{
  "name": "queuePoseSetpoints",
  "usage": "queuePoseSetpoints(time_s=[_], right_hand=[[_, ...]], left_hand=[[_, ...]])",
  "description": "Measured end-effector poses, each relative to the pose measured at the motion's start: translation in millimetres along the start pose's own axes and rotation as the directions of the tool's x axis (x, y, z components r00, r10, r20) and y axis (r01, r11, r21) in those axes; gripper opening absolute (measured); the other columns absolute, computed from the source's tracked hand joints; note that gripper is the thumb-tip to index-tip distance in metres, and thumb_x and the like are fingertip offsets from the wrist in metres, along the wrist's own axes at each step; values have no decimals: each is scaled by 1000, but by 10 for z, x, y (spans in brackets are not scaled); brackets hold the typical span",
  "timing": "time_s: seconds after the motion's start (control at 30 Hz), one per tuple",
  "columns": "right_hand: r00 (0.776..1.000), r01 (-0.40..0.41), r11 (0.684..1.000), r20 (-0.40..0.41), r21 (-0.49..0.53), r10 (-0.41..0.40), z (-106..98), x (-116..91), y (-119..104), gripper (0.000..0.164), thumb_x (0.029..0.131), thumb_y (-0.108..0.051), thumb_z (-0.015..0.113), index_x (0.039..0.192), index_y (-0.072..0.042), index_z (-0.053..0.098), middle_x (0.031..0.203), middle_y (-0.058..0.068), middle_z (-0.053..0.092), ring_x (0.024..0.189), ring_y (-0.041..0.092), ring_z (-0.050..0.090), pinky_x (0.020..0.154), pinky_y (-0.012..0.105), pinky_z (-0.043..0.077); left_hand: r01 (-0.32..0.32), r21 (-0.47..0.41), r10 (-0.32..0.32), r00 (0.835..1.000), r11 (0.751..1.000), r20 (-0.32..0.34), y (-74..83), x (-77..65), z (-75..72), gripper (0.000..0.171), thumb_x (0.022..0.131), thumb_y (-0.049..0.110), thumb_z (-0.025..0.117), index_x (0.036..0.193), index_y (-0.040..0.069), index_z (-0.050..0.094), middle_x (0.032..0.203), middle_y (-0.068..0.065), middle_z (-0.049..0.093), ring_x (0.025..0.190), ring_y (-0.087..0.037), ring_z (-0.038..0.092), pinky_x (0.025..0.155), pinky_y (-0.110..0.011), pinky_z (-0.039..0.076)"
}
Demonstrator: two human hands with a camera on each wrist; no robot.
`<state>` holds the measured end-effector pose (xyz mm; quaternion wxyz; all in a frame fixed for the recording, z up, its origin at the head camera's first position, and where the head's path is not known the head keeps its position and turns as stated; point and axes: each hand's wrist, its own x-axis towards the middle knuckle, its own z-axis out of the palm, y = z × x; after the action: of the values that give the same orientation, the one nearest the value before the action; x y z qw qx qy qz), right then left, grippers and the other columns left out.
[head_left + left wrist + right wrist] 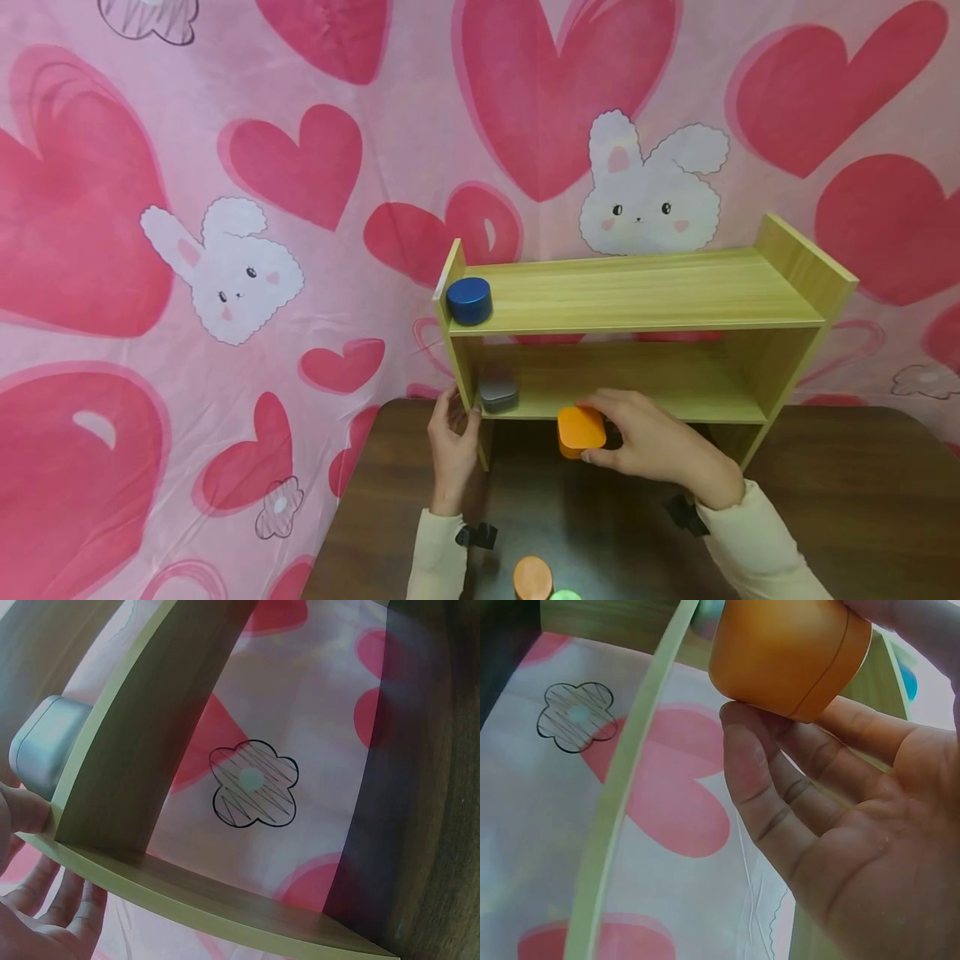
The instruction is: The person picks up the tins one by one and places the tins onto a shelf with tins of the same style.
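My right hand [645, 433] holds an orange rounded-square tin [581, 431] between thumb and fingers, in front of the wooden shelf's [637, 300] middle board. In the right wrist view the lid seam of the tin [795, 656] shows, with fingertips against its side. My left hand [456, 442] grips the left side panel of the shelf, the thumb on its inner side and the fingers outside, as the left wrist view shows. Close to that thumb, a silver-grey rounded-square tin [52, 742] sits at the left end of the middle board.
A round blue tin [470, 301] stands on the top board at the left. Nearer me on the dark wood table [847, 500] are a round orange lid [533, 577] and a green one [566, 595], partly cut off. Behind the shelf hangs a pink heart-patterned cloth [405, 150].
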<state>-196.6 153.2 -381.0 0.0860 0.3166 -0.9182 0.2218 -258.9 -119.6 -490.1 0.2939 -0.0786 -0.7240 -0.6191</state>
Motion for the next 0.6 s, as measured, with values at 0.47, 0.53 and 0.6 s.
queuePoseSetpoints(time_s=[0.47,0.53,0.6], right_hand=[[1000,-2,1000,31,15,1,-107,255,110,46,74,-27,82,112,-9,65,100,-4,69,80,4,58,72,26,53],[1000,1,1000,31,16,-1,-117,279,137,45,73,-25,83,111,-8,65,97,-4,70,79,5,58,71,26,52],[999,-4,1000,40,16,3,-129,297,163,44,73,-24,82,110,-7,65,95,-3,69,78,5,58,71,26,52]], left_hand=[[-5,-23,5,1000,1000,16,-9,4,-15,43,86,-3,66,126,13,60,117,-10,67,105,-13,65,93,-41,56],[-14,-18,14,1000,1000,9,18,3,-8,43,85,-6,65,126,9,60,116,-13,67,104,-11,64,92,-43,56],[-27,-11,28,1000,1000,8,88,-5,-8,42,85,-7,64,125,5,59,115,-17,67,103,-11,64,91,-44,56]])
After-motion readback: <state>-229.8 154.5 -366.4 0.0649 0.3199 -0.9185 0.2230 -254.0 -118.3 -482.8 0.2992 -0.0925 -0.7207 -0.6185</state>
